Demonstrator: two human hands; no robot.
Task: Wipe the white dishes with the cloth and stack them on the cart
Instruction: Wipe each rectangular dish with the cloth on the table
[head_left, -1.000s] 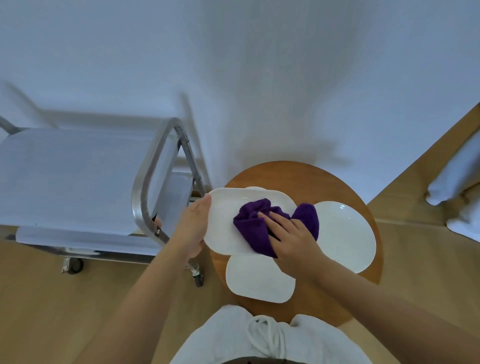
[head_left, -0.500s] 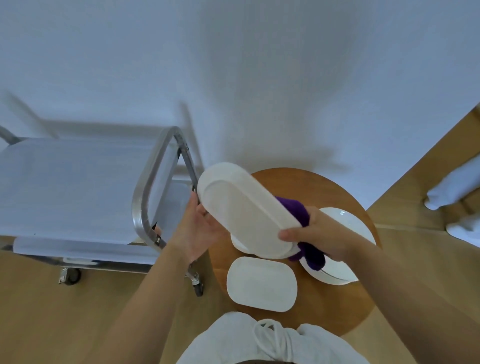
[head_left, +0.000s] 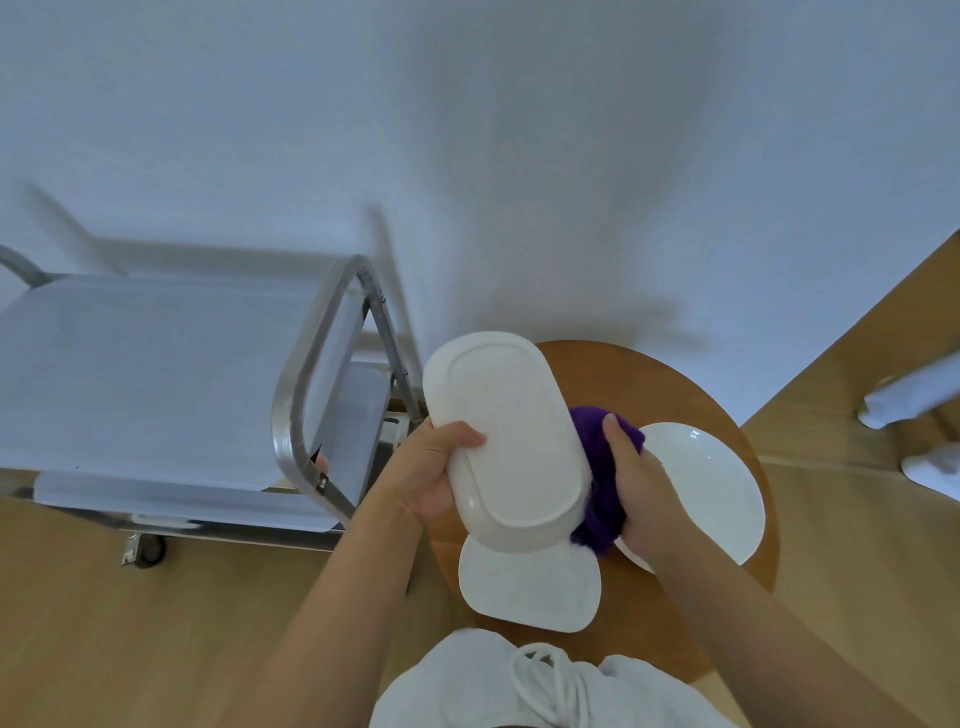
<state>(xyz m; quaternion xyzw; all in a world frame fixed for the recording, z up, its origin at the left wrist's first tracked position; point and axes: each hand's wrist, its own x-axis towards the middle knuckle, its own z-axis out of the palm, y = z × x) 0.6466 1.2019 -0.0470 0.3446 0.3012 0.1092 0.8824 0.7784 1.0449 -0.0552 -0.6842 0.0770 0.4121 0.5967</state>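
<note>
Fingers of the left hand (head_left: 431, 480) grip the white oblong ceramic dish (head_left: 506, 441), underside up, long axis tilted away-left, while the right hand (head_left: 636, 483) clutches the purple cloth (head_left: 602, 488) against it.

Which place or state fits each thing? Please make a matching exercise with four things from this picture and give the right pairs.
Things:
1. oblong dish
2. purple cloth
3. round plate
4. cart

Places or states:
A. lying on the wooden table, right of the hands
B. standing on the floor, left of the table
C. held tilted with its underside toward the camera by the left hand
D. bunched in the right hand, against the dish

Pairs: 1-C, 2-D, 3-A, 4-B
</note>
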